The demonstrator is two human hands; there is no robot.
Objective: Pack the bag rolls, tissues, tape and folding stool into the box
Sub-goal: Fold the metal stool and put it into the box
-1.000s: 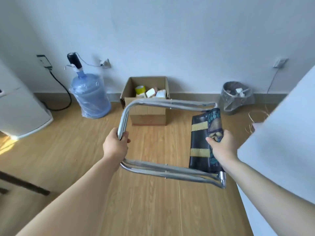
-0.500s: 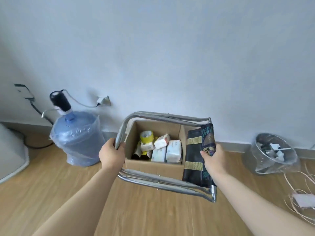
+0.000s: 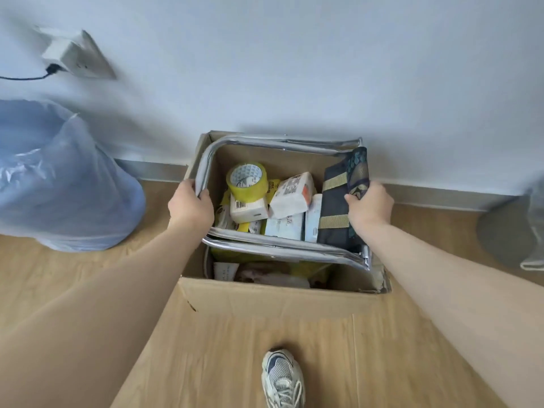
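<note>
The folded stool [image 3: 282,248], a chrome tube frame with a dark patterned fabric seat, lies flat over the mouth of the open cardboard box [image 3: 265,295]. My left hand [image 3: 191,206] grips the frame's left tube. My right hand [image 3: 369,206] holds the bunched fabric seat on the right. Inside the box, seen through the frame, sit a yellow tape roll [image 3: 246,181] and several white tissue packs [image 3: 290,195]. Some yellow and white items lie lower in the box, partly hidden by the frame.
The box stands on wood flooring against a white wall with a grey baseboard. A large blue water jug [image 3: 59,184] in plastic wrap stands to the left, below a wall socket [image 3: 75,55]. A wire bin [image 3: 518,234] is at the right edge. My shoe [image 3: 282,378] is near the box's front flap.
I have walked up to the box carrying the stool in both hands. The stool went from held out in front of the box to lying over the box's opening.
</note>
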